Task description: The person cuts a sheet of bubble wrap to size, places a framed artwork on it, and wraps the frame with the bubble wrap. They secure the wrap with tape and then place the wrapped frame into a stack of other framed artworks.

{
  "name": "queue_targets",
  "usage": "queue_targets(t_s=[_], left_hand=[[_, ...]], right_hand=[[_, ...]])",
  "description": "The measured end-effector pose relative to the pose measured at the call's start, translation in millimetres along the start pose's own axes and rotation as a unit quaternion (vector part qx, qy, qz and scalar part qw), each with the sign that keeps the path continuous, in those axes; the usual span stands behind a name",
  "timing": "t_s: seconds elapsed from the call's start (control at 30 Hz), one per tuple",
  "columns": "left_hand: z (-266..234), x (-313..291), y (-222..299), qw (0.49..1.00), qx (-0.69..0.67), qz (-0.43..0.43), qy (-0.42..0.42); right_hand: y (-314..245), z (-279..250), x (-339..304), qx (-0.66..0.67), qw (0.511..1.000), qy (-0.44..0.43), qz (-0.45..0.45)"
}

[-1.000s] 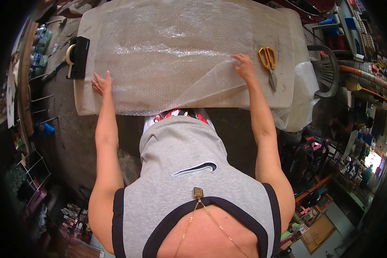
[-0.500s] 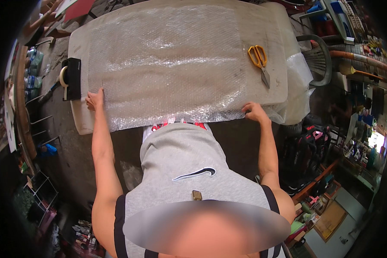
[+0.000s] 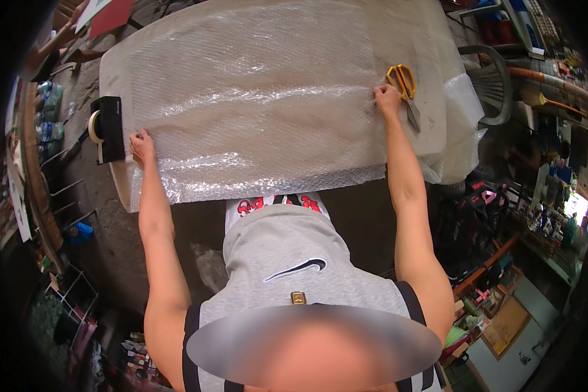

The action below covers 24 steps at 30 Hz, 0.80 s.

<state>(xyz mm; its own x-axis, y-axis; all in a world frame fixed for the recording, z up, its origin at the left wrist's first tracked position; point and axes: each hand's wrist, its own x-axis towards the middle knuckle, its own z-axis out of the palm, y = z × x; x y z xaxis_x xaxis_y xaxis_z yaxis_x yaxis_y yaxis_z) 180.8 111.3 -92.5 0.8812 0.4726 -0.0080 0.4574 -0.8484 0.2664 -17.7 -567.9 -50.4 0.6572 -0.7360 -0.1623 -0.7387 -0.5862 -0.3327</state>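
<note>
A wide sheet of clear bubble wrap lies across the table, its near edge hanging past the front. My left hand is closed at the sheet's left edge, fingertips pinching the film. On the other side, my right hand pinches the right edge, well farther from me than the front hem. Close beside that hand lie scissors with yellow handles, blades pointing toward me. Left of my left hand, a black tape dispenser with a pale roll of tape stands on the table's left edge.
Pale, rounded table with more clear wrap off its right end. A dark plastic chair stands beyond that. Bottles line the far left; cluttered shelves fill the right. Part of another person's arm shows at upper left.
My right hand has moved away from me along the sheet's right edge, up beside the scissors. My left hand stays at the left edge, its fingers now drawn together. The view has shifted slightly.
</note>
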Motion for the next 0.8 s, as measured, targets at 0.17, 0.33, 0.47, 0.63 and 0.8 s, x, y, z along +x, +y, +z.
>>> queue_targets(t_s=[0.17, 0.33, 0.47, 0.63, 0.8], left_hand=[[16, 4, 0, 0.979, -0.095, 0.148, 0.105], [18, 2, 40, 0.972, -0.108, 0.13, 0.166], [2, -27, 43, 0.973, -0.03, 0.115, 0.196], [-20, -58, 10, 0.976, -0.115, 0.15, 0.113], [-27, -61, -3, 0.969, -0.135, 0.19, 0.079]], right_hand=[[-14, -9, 26, -0.048, 0.994, 0.095, -0.032], [-78, -8, 10, -0.096, 0.98, 0.162, -0.071], [-176, 50, -89, -0.001, 0.926, 0.081, -0.369], [-299, 116, -241, 0.203, 0.767, -0.173, -0.583], [-420, 169, -197, 0.148, 0.825, -0.135, -0.529]])
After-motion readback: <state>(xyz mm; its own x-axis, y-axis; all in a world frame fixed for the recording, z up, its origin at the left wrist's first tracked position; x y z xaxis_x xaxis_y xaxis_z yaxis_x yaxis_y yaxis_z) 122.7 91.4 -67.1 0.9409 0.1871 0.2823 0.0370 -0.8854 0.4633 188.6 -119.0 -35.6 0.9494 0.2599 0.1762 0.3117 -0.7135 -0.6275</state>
